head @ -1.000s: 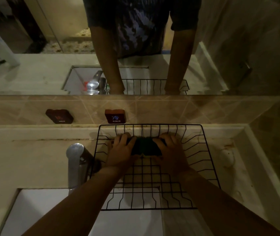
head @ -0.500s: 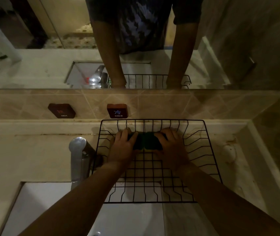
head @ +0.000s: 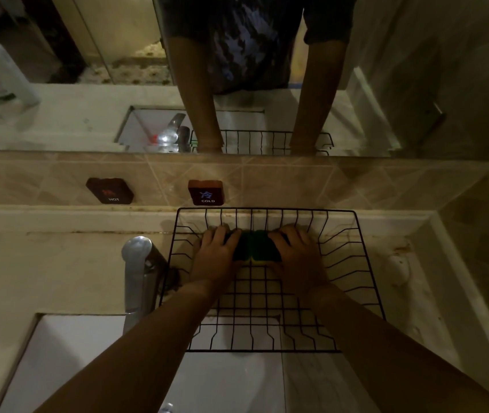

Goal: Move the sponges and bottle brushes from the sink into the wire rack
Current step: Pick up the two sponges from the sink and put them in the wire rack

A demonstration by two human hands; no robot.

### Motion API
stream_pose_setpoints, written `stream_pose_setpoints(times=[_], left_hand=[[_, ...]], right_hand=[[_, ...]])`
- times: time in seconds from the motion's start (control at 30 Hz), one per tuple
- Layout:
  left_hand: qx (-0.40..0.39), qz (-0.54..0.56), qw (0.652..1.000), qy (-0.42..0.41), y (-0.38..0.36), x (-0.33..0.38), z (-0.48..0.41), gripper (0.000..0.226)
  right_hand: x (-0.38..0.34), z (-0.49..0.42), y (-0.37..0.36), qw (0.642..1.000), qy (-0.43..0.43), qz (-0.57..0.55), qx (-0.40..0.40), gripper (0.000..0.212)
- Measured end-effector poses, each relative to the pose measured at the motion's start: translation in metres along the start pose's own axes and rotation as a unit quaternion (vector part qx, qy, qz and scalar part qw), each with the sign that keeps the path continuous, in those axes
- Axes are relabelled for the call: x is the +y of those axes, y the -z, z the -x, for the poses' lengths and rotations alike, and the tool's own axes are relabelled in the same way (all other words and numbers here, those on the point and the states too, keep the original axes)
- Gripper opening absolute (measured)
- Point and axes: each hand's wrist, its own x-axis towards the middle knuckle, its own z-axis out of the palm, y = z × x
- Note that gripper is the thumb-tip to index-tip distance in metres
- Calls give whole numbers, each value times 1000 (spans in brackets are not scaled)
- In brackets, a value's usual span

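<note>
A black wire rack sits on the counter to the right of the tap, its near edge hanging over the white sink. Two dark green sponges with yellow undersides lie side by side at the rack's far end. My left hand grips the left sponge and my right hand grips the right one, pressing them together on the rack floor. No bottle brush shows in the visible part of the sink.
A chrome tap stands just left of the rack. Behind it the tiled wall carries a HOT plate and a COLD plate, with a mirror above. A side wall closes the counter on the right.
Both hands stay on the sponges at the far end of the rack. The view has shifted slightly, and the sponges sit a little closer together.
</note>
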Motion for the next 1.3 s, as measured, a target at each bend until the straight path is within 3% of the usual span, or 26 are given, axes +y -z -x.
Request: stream_pose_setpoints(times=[0.33, 0.5, 0.63, 0.83, 1.0, 1.13, 1.3], left_hand=[[-42, -10, 999, 0, 6, 0, 0, 75], [-80, 10, 997, -9, 26, 2, 12, 75], [-74, 30, 997, -16, 47, 9, 30, 68], [-61, 80, 994, -33, 78, 21, 70, 51], [-30, 103, 991, -81, 104, 19, 114, 32], [-40, 128, 986, -100, 123, 3, 155, 27], [-42, 103, 985, -129, 134, -28, 211, 27]], right_hand=[[-1, 2, 8, 1000, 9, -21, -10, 59], [-4, 4, 13, 996, -12, -3, -92, 65], [-18, 14, 25, 996, -10, 8, -83, 62], [-58, 42, 65, 994, -57, -27, -94, 48], [-103, 91, 98, 998, -44, -23, -34, 34], [-148, 122, 116, 995, -86, -35, -27, 33], [-203, 157, 115, 985, -134, -53, -91, 43]])
